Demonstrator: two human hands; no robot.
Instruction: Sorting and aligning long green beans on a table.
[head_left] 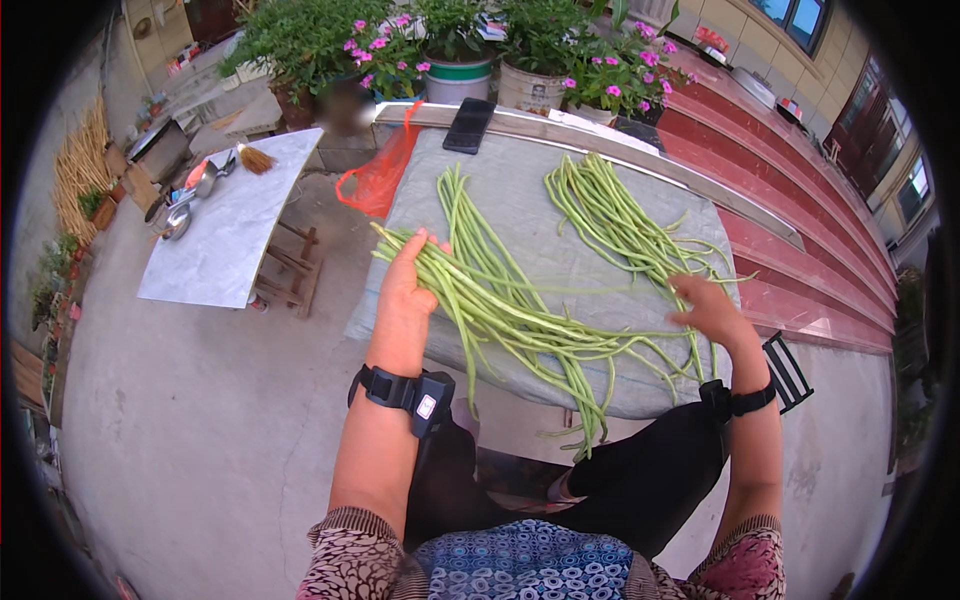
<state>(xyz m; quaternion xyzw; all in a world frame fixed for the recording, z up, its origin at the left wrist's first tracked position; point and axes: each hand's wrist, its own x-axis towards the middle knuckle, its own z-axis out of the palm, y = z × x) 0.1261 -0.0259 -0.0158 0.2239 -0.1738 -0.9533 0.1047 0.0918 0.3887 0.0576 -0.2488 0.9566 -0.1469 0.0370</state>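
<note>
My left hand (408, 278) is wrapped around the stem ends of a bunch of green yardlong beans (500, 312). Their tails fan out to the right and hang over the table's near edge. My right hand (708, 308) is at the table's right side with curled fingers. A thin, blurred bean (600, 290) stretches from the bunch to its fingertips. Just beyond that hand lies a second pile of yardlong beans (598, 205). More beans (468, 215) lie behind the held bunch, partly hidden by it. Black straps with small devices circle both wrists.
Grey cloth covers the table (520, 185). At its far edge are a black phone (468, 125) and a long metal-edged bar (700, 180). A red plastic bag (385, 168) hangs at the left corner. Beyond stand potted flowers (460, 78); red steps (800, 220) rise right, and a marble-topped table (225, 235) stands left.
</note>
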